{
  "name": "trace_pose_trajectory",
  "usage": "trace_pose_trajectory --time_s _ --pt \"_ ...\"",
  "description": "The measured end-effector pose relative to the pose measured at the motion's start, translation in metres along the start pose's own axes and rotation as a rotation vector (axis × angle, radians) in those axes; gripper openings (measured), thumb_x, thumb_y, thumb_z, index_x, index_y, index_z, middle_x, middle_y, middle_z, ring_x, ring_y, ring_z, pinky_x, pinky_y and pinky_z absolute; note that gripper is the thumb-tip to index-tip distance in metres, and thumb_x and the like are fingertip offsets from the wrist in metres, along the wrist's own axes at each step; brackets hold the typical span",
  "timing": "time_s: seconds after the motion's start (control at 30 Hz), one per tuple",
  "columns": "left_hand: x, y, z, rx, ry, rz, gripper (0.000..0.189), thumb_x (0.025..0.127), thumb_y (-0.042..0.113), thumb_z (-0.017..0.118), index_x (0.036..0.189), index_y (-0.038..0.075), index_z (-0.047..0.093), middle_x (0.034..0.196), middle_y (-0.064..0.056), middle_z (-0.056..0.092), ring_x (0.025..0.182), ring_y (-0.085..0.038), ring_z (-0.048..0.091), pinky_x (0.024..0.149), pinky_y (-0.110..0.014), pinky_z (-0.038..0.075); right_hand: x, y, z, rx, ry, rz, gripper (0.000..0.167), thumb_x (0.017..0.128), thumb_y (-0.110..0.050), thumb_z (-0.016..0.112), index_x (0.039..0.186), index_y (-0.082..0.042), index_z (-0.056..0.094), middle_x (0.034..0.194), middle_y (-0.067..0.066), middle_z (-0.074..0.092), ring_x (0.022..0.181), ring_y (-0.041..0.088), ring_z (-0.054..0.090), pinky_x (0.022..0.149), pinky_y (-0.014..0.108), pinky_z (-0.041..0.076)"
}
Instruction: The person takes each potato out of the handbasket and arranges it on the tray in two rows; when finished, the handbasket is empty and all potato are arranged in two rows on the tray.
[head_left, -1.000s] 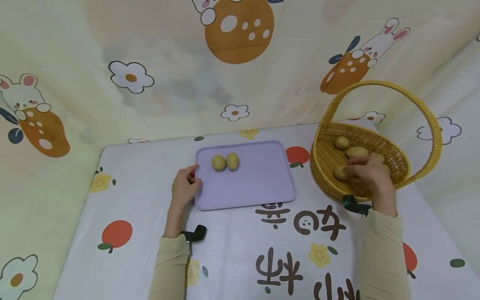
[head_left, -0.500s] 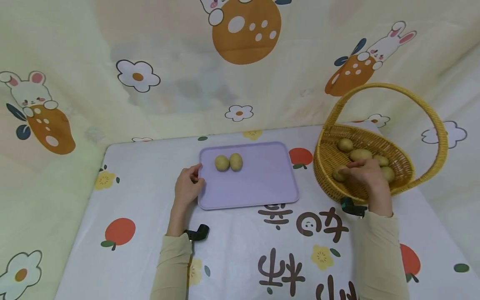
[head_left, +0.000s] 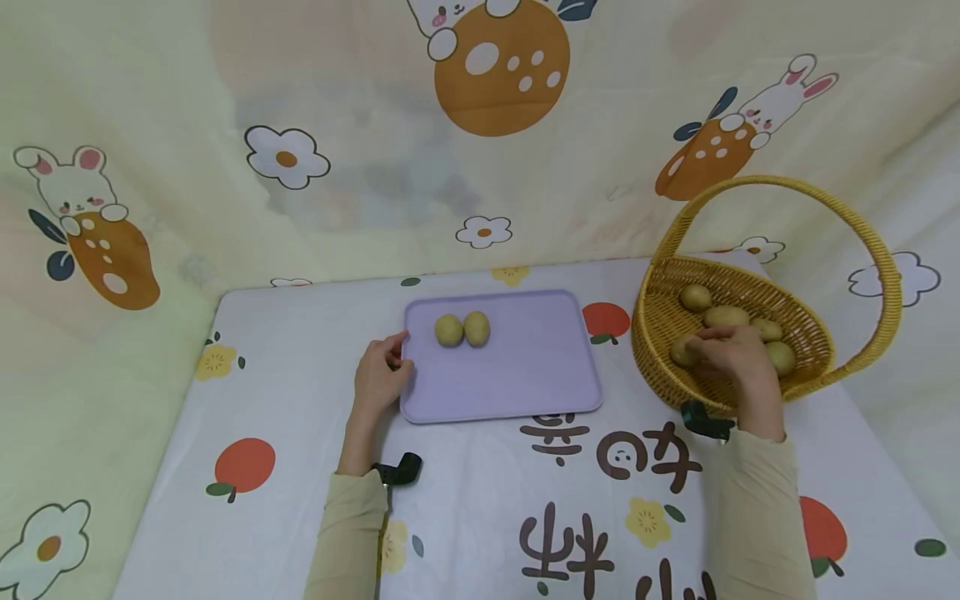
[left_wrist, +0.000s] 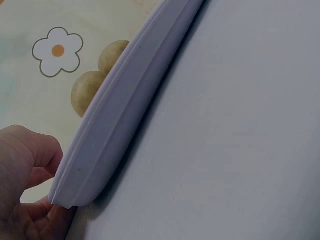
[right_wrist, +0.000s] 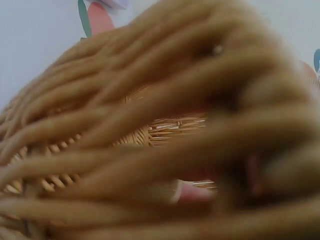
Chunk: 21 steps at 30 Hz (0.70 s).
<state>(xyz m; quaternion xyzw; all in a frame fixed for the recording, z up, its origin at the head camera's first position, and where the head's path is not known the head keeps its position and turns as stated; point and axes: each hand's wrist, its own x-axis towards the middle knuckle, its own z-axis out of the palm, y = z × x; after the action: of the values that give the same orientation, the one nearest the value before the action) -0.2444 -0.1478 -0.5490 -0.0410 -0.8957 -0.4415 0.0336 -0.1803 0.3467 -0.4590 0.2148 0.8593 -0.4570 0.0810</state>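
Observation:
My left hand (head_left: 378, 377) holds the left edge of a lilac tray (head_left: 517, 375), with thumb and fingers at its rim. Near the tray's back left, two potatoes (head_left: 448, 331) lie side by side. Inside a yellow wicker basket (head_left: 652, 367), my right hand (head_left: 738, 358) pinches a potato (head_left: 681, 351) near the basket's left wall; the hand partly covers it. Several other potatoes (head_left: 726, 317) lie behind and to the right of those fingers. In the left wrist view the tray's side (left_wrist: 120, 110) stands beside my thumb. The basket's blurred weave (right_wrist: 165, 115) hides most of my right hand in its wrist view.
The basket's tall arched handle (head_left: 862, 225) rises over its right side. A patterned white cloth (head_left: 465, 500) covers the table, and a printed curtain (head_left: 360, 217) hangs behind its back edge.
My right hand has shifted slightly left within the basket, baring more of the potatoes on its right. The left hand stays at the tray's edge. The head view has drifted a little.

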Motion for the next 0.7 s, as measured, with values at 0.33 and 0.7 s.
trace_pose_trajectory --time_s 0.33,0.7 --pt "-0.002 -0.001 0.001 0.006 0.011 0.009 0.051 0.080 0.008 0.061 0.131 0.002 0.062 0.098 -0.015 0.057 0.084 -0.028 0.059 0.076 -0.039 0.042 0.003 0.003 0.009 0.180 0.108 0.041 0.044 0.092 -0.019 0.062 0.123 0.011 0.052 0.104 0.016 0.053 0.061 0.005 0.061 0.061 0.025 0.054" --pt "-0.001 -0.001 0.001 0.010 0.022 0.016 0.052 0.079 0.007 0.061 0.130 0.002 0.063 0.097 -0.015 0.057 0.082 -0.027 0.059 0.075 -0.039 0.043 -0.002 -0.017 0.006 0.512 0.112 0.042 0.004 0.090 -0.017 0.069 0.091 -0.015 0.066 0.086 -0.005 0.059 0.061 0.006 0.064 0.058 0.022 0.053"
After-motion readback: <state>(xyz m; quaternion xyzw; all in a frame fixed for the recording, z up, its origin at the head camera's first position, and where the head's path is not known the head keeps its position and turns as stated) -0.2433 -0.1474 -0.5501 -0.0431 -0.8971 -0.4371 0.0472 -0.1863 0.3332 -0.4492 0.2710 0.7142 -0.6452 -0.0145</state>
